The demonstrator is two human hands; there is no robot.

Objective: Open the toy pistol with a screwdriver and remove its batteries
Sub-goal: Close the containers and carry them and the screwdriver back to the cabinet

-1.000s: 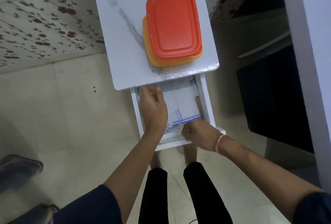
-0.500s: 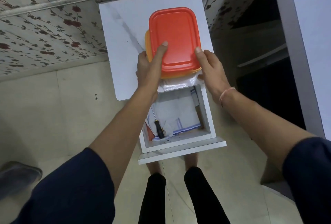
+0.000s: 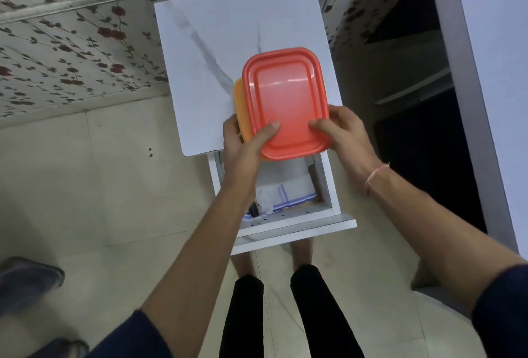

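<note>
An orange plastic box with a red lid (image 3: 285,100) is lifted off the white side table (image 3: 228,37), its near end hanging over the open drawer. My left hand (image 3: 245,143) grips its near left corner, thumb on the lid. My right hand (image 3: 340,131) grips its near right corner, thumb on top too. In the open drawer (image 3: 328,214) lies a folded white cloth with blue stripes (image 3: 288,194), and the black handle end of a screwdriver (image 3: 253,210) peeks out beside my left forearm. No toy pistol is in view.
The drawer front sticks out toward my legs (image 3: 285,314). A floral-papered wall (image 3: 71,43) runs behind and to the left. A dark cabinet opening (image 3: 423,157) with a white panel stands at the right. Shoes (image 3: 25,277) lie on the tiled floor at the lower left.
Both hands left the drawer, took hold of the lidded box on the table top and have drawn it toward me, past the table's front edge.
</note>
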